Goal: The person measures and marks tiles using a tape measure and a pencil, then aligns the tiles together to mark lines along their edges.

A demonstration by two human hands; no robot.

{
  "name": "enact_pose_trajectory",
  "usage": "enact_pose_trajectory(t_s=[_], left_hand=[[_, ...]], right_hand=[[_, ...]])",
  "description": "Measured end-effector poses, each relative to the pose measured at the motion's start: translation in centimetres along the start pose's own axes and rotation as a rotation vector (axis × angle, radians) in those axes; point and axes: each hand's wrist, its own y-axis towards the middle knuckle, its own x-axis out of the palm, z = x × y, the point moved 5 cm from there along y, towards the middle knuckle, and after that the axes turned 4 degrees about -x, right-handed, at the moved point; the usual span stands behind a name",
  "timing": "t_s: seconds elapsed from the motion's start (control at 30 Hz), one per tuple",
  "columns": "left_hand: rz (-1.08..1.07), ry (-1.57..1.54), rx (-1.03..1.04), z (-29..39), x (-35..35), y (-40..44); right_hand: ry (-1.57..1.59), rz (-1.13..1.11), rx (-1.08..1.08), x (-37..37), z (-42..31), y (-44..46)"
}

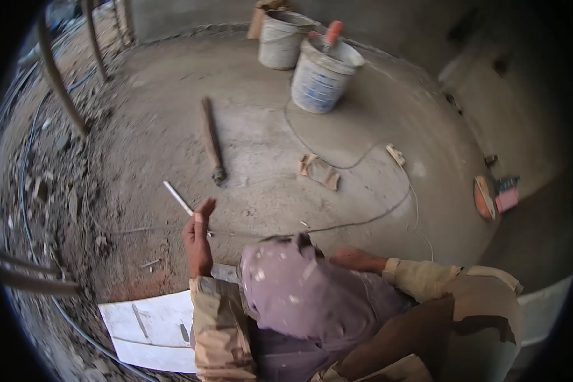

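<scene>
My left hand (199,245) is raised over the dusty floor, thumb and fingers closed around the lower end of a thin white stick (177,196). The stick points up and to the left. My right hand (358,260) reaches in from the right beside the paint-spotted purple cloth (293,286) over my knee. Its fingers look curled and are partly hidden, so anything in them cannot be made out. Close to my left wrist lies a flat grey piece (225,272), partly covered. A white board (148,328) lies below my left forearm.
Two buckets stand at the back: a plain one (279,44) and one with blue print (321,79) holding an orange-handled tool (333,32). A wooden bar (211,137), a crumpled brown piece (319,172) and a cord with a socket (395,155) lie ahead. Rubble (60,165) borders the left.
</scene>
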Motion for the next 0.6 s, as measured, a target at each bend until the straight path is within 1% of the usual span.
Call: enact_pose_trajectory(t_s=[0.07, 0.1, 0.13, 0.17, 0.2, 0.23, 0.3, 0.37, 0.4, 0.47, 0.5, 0.53, 0.57, 0.6], left_hand=[[0.047, 0.111, -0.101, -3.1, -0.7, 1.5], [0.106, 0.080, -0.153, -4.7, -1.2, 1.6], [0.135, 0.088, -0.227, -5.8, -1.4, 1.2], [0.161, 0.094, -0.294, -6.9, -1.7, 0.6], [0.116, 0.136, -0.325, -8.5, -2.4, 0.4], [0.073, 0.178, -0.354, -10.5, -3.5, 0.3], [-0.039, 0.348, -0.277, -13.8, -5.8, -0.1], [-0.119, 0.300, -0.271, -17.5, -8.1, -1.3], [-0.120, 0.267, -0.262, -18.5, -9.7, -2.1], [-0.119, 0.231, -0.239, -18.9, -11.4, -2.2], [-0.071, 0.368, -0.185, -18.4, -12.1, -2.1], [-0.017, 0.499, -0.124, -17.8, -12.2, -1.6], [-0.012, 0.494, -0.115, -16.0, -11.3, -1.7], [0.069, 0.492, -0.120, -12.5, -9.7, -2.7]], right_hand=[[-0.105, 0.162, -0.292, -2.9, 6.4, -0.9], [-0.060, 0.200, -0.284, -3.8, 10.2, -1.4], [-0.078, 0.301, -0.301, -4.6, 13.3, -2.0], [-0.105, 0.409, -0.314, -4.7, 12.6, -4.4], [0.119, 0.480, -0.344, -4.1, 12.1, -6.9], [0.150, 0.531, -0.328, -4.0, 13.2, -6.7], [-0.052, 0.467, -0.127, -3.9, 16.5, -5.1], [0.190, 0.493, -0.005, -2.8, 12.0, -7.8], [0.132, 0.559, -0.163, -2.2, 11.1, -8.3], [0.058, 0.493, -0.290, -1.9, 6.2, -10.0], [0.056, 0.362, -0.251, -2.4, 2.3, -11.8], [0.016, 0.284, -0.293, -2.6, 0.2, -12.3], [-0.015, 0.240, -0.316, -2.7, -1.0, -12.2], [-0.044, 0.196, -0.340, -2.7, -2.3, -12.0]])
